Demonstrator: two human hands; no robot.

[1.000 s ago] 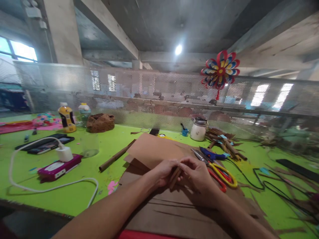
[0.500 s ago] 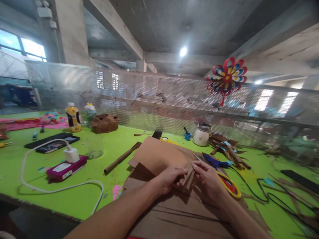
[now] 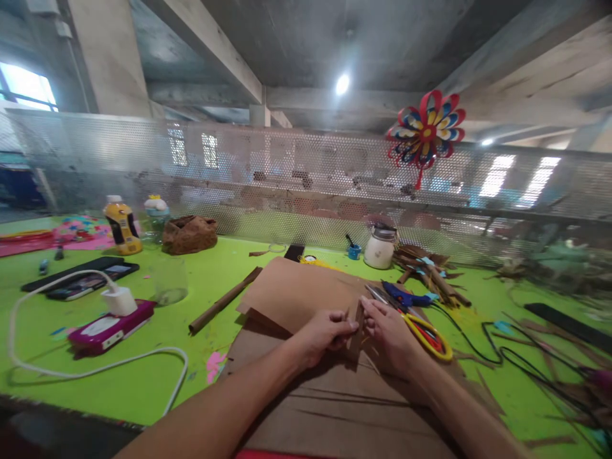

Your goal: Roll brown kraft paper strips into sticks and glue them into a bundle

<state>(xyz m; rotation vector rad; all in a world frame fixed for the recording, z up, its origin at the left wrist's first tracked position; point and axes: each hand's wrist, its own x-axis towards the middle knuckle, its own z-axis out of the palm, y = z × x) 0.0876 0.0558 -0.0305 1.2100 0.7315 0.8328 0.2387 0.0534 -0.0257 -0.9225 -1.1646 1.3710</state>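
Observation:
Between my hands a narrow folded strip of brown paper (image 3: pixel 356 338) stands upright over the larger sheets. My left hand (image 3: pixel 326 335) pinches it from the left, thumb toward the strip. With thumb and fingertips, my right hand (image 3: pixel 382 322) grips its upper right edge. Beneath both hands lie a flat brown sheet (image 3: pixel 325 421) and a lighter, slightly curled piece of brown paper (image 3: pixel 291 290). Just beyond my right hand are yellow-handled scissors (image 3: pixel 433 341) and a blue glue gun (image 3: pixel 406 294).
A rolled brown paper tube (image 3: pixel 224 301) lies left of the sheets. Farther left are a purple power strip (image 3: pixel 112 328) with a white cable, a clear cup (image 3: pixel 171 284) and phones (image 3: pixel 90 280). Behind stand a white jar (image 3: pixel 380 247) and brown paper scraps (image 3: pixel 430 271). A black cord runs right.
The strip has turned from slanted and splayed to more upright and narrow between my fingers. Both hands stay closed on it. The whole view has shifted slightly, so the table things appear farther left.

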